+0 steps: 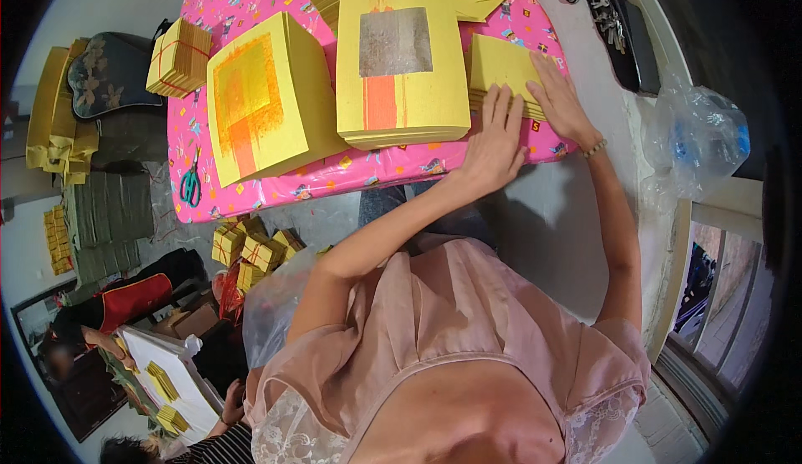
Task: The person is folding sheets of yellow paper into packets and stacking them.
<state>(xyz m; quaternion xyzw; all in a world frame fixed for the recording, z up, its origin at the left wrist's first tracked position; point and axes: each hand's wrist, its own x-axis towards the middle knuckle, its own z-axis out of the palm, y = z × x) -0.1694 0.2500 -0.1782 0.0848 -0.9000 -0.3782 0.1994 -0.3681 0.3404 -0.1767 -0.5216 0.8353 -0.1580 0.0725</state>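
Observation:
A low stack of folded yellow paper sheets [499, 63] lies at the right side of the table. My left hand [494, 142] rests at its near edge, fingers stretched out and pointing away from me. At the stack's right edge is my right hand [558, 103], its fingers extended over the paper and its thumb apart. Just left of my hands stands a thick stack of yellow paper [447, 101] with a silver square and an orange stripe on top. Farther left leans another yellow stack [288, 121] with a gold square smeared with orange.
A pink patterned cloth [334, 172] covers the table. Green-handled scissors [190, 184] and a tied yellow bundle [180, 59] lie at its left. A black bag with keys [618, 34] and a clear plastic bag [706, 130] are at right. Other people work at a white table [188, 389] lower left.

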